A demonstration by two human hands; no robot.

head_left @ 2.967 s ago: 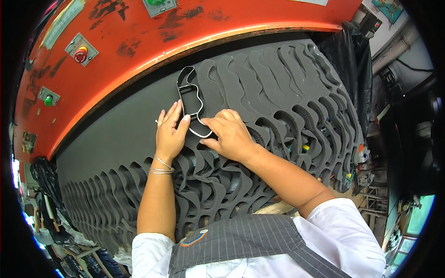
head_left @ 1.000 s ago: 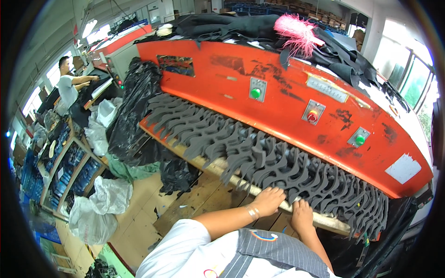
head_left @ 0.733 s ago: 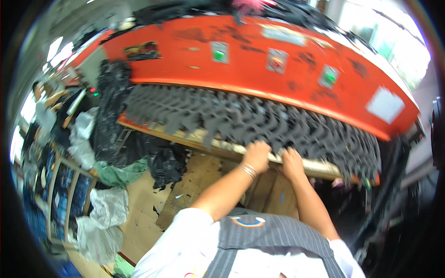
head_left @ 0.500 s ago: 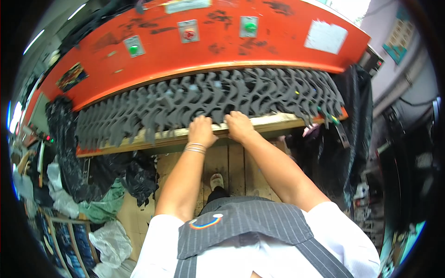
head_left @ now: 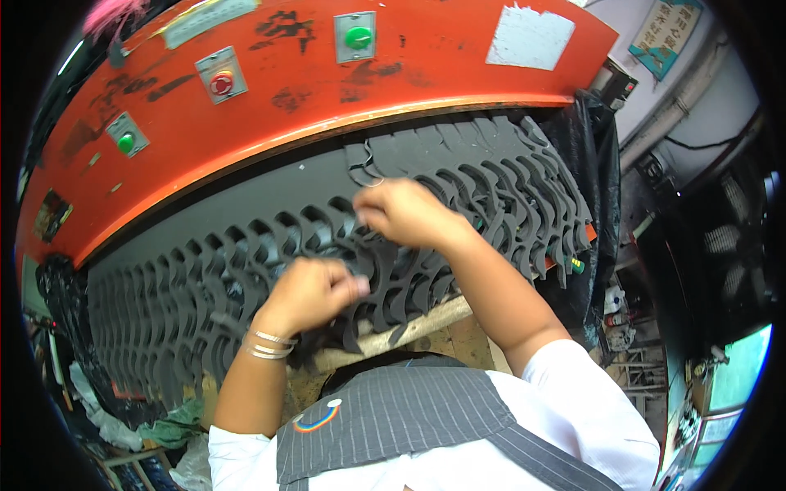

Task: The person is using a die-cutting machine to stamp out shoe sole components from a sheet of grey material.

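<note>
Under the orange press head [head_left: 270, 98], a dark grey sheet [head_left: 205, 303] covers the counter, cut through with rows of wavy openings. Left hand [head_left: 307, 295], fingers curled shut, grips a fold of the sheet near its front edge; silver bangles [head_left: 266, 345] circle that wrist. Right hand [head_left: 405, 214], farther back, is closed with fingertips pinching a thin dark cutting die [head_left: 364, 168], which rests on the sheet just below the press head. Wooden board [head_left: 417, 323] shows beneath the sheet's front edge, above the person's striped apron [head_left: 409, 417]. Green and red buttons [head_left: 358, 37] sit on the press front. Black material [head_left: 594, 155] hangs at the right end.
</note>
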